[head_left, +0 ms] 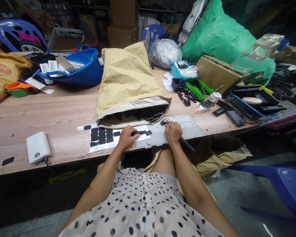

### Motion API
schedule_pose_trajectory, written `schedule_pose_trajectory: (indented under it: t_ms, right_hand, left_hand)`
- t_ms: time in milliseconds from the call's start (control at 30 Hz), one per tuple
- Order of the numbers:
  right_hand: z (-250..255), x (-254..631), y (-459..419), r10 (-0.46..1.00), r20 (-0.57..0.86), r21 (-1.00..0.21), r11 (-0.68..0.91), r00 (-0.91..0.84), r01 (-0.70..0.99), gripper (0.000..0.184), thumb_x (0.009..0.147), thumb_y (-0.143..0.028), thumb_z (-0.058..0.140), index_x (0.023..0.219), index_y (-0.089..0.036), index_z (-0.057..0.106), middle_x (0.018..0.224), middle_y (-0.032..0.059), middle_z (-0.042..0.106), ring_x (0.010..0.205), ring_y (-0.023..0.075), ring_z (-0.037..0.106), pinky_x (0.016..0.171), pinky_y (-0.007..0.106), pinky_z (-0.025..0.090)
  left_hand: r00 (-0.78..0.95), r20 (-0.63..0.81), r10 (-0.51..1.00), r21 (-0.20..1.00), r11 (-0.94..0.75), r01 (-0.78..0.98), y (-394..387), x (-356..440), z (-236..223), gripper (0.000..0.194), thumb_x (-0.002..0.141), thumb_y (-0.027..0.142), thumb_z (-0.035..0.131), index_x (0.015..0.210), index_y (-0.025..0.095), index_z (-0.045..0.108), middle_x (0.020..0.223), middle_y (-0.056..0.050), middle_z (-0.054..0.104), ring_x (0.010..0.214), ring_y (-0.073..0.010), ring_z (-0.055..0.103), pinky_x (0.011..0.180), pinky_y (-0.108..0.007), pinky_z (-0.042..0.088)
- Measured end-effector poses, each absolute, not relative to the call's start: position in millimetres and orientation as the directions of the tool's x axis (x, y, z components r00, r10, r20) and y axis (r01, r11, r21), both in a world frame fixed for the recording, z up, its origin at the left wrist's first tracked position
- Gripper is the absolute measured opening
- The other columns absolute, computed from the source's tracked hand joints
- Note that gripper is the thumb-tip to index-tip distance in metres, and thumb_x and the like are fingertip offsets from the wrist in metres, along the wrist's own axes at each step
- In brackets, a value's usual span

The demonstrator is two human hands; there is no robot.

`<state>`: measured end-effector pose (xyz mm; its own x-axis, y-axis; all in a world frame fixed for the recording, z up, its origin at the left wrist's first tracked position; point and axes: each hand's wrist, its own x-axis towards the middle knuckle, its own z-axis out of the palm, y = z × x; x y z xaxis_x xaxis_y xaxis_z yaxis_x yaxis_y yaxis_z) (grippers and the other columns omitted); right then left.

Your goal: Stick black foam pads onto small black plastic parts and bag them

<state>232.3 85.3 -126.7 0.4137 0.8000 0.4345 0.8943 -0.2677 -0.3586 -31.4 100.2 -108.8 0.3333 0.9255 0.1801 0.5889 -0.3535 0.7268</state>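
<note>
At the front edge of the table my left hand (126, 136) is closed on a slim black part (138, 132), its far end close to a black rounded square (148, 133). To the right, my right hand (173, 132) grips a small hammer (164, 121); its dark handle sticks out below the hand, over the table edge. Beneath both hands lies a grey board (187, 127). Left of my left hand is a white sheet with rows of black rounded squares (102, 135). An open yellow sack (128, 79) lies just beyond, with slim black parts (154, 116) in its mouth.
A white power bank (38, 147) with a cable sits at the left. Behind stand a blue basin (88, 67), a green tray (196, 89), a clear bottle (209, 101) and a cardboard box (215, 74). A blue chair (283, 184) is at the right.
</note>
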Motion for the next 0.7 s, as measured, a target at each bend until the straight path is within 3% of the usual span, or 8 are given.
schedule_pose_trajectory:
  t_ms: [233, 400, 600, 700]
  right_hand:
    - [-122.3, 227.7, 84.6, 0.799, 0.423, -0.348, -0.293, 0.428, 0.891, 0.020, 0.087, -0.020, 0.056, 0.101, -0.019, 0.071, 0.096, 0.0111, 0.063, 0.092, 0.0260, 0.052, 0.074, 0.034, 0.036]
    - [-121.9, 227.1, 83.9, 0.814, 0.392, -0.349, -0.299, 0.428, 0.888, 0.021, 0.089, -0.021, 0.054, 0.103, -0.018, 0.070, 0.098, 0.0124, 0.062, 0.094, 0.0267, 0.052, 0.075, 0.035, 0.036]
    - [-125.9, 228.8, 85.0, 0.787, 0.457, -0.335, -0.278, 0.414, 0.900, 0.020, 0.086, -0.021, 0.055, 0.100, -0.019, 0.070, 0.094, 0.0112, 0.063, 0.091, 0.0263, 0.052, 0.073, 0.034, 0.036]
    - [-126.0, 228.5, 85.1, 0.790, 0.453, -0.343, -0.274, 0.414, 0.898, 0.020, 0.086, -0.020, 0.056, 0.100, -0.019, 0.070, 0.094, 0.0116, 0.062, 0.091, 0.0265, 0.052, 0.073, 0.034, 0.036]
  left_hand:
    - [0.409, 0.240, 0.880, 0.731, -0.441, 0.521, 69.4, -30.7, -89.4, 0.017, 0.087, 0.036, 0.064, 0.087, 0.021, 0.073, 0.082, -0.004, 0.068, 0.081, -0.0197, 0.062, 0.076, -0.032, 0.050]
    - [0.563, 0.046, 0.825, 0.760, -0.395, 0.516, 9.9, -29.1, -93.1, 0.022, 0.092, 0.040, 0.057, 0.094, 0.025, 0.072, 0.069, 0.000, 0.069, 0.061, -0.0168, 0.062, 0.061, -0.027, 0.047]
    - [0.479, -0.135, 0.867, 0.621, -0.303, 0.723, -16.4, -30.6, -125.8, 0.018, 0.085, 0.025, 0.062, 0.098, 0.023, 0.073, 0.068, -0.006, 0.071, 0.063, -0.0263, 0.068, 0.054, -0.031, 0.042]
    - [0.479, -0.146, 0.866, 0.682, -0.262, 0.683, -7.6, -28.5, -120.0, 0.017, 0.084, 0.026, 0.064, 0.097, 0.024, 0.074, 0.062, -0.003, 0.068, 0.059, -0.0244, 0.066, 0.054, -0.031, 0.043]
